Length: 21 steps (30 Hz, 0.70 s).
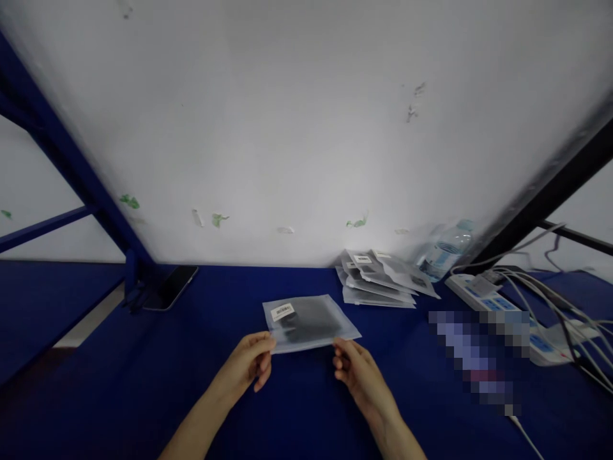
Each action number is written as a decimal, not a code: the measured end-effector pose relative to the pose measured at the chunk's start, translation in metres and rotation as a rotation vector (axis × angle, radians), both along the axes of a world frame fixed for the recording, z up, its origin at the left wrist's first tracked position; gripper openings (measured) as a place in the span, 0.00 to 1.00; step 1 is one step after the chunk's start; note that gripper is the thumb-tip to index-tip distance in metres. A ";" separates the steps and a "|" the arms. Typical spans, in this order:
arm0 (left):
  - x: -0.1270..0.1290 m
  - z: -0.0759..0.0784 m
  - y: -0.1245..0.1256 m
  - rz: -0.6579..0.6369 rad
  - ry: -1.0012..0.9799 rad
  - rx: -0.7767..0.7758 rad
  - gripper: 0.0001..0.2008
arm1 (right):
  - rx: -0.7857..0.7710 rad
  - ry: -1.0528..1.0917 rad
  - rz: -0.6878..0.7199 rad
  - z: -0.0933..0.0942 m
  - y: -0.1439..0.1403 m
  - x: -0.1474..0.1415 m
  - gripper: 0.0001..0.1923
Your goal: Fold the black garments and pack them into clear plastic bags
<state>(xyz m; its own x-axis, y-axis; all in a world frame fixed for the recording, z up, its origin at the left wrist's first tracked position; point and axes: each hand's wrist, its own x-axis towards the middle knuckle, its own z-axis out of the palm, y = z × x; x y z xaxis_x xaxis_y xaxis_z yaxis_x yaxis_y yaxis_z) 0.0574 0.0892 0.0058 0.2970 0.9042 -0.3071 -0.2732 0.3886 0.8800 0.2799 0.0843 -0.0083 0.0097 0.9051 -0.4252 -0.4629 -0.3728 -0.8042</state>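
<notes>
A frosted plastic pouch (330, 316) with a white barcode label and something dark inside is in front of me, over the blue table. My left hand (251, 361) pinches its near left corner between thumb and fingers. On the near edge, towards the right corner, my right hand (357, 370) grips the same pouch, its other fingers curled under. What the dark content is, I cannot make out through the cloudy plastic. A stack of similar labelled pouches (378, 299) lies against the wall, to the right and beyond my hands.
A phone (179, 285) lies at the back left by the blue frame (103, 217). At the right are a tilted plastic bottle (443, 255), a power strip (541, 345) with tangled cables (569, 313), and a pixelated object (472, 364). The white wall (287, 128) stands behind the blue table (287, 415).
</notes>
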 end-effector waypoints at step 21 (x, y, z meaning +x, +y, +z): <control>-0.004 -0.003 -0.002 0.073 -0.065 -0.089 0.18 | 1.003 -1.180 0.057 0.010 -0.013 -0.010 0.15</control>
<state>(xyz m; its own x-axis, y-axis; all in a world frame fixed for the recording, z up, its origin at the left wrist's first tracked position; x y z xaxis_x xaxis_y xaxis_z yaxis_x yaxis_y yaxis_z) 0.0530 0.0877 0.0027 0.2536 0.8939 -0.3696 -0.3586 0.4418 0.8223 0.2696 0.0711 0.0012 -0.1515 0.8153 0.5588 0.5874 0.5290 -0.6125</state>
